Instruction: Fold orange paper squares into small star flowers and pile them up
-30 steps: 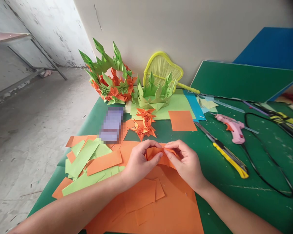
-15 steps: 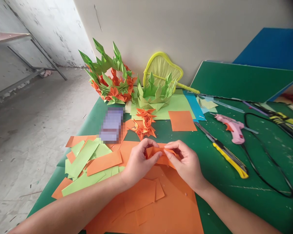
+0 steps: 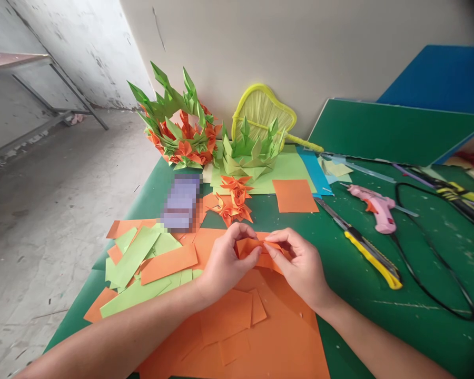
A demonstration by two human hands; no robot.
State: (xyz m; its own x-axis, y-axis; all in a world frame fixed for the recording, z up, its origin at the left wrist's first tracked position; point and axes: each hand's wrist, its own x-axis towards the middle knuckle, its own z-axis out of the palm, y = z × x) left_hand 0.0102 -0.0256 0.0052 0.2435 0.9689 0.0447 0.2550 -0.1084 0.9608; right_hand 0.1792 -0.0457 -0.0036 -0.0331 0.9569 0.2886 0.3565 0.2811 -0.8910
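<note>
Between my two hands is a small piece of orange paper (image 3: 247, 246), partly folded, held above a large orange sheet (image 3: 284, 337). My left hand (image 3: 231, 255) pinches its left side between thumb and fingers. The right edge is pinched by my right hand (image 3: 300, 260), thumb in front and fingers behind. My fingers hide parts of the folds. Just beyond my hands lie several orange origami flowers (image 3: 233, 202). An orange paper square (image 3: 295, 196) rests behind my right hand.
Paper offcuts (image 3: 142, 258) and a blurred phone-like object (image 3: 181, 202) lie left. Behind stand a green-orange paper crown (image 3: 181, 131), a green crown (image 3: 253, 158) and a yellow fan (image 3: 260, 108). Right are a utility knife (image 3: 373, 258) and a pink glue gun (image 3: 375, 205) with its cord.
The fingers have shifted slightly on the orange paper, and its fold has moved a little. Everything else stays in place.
</note>
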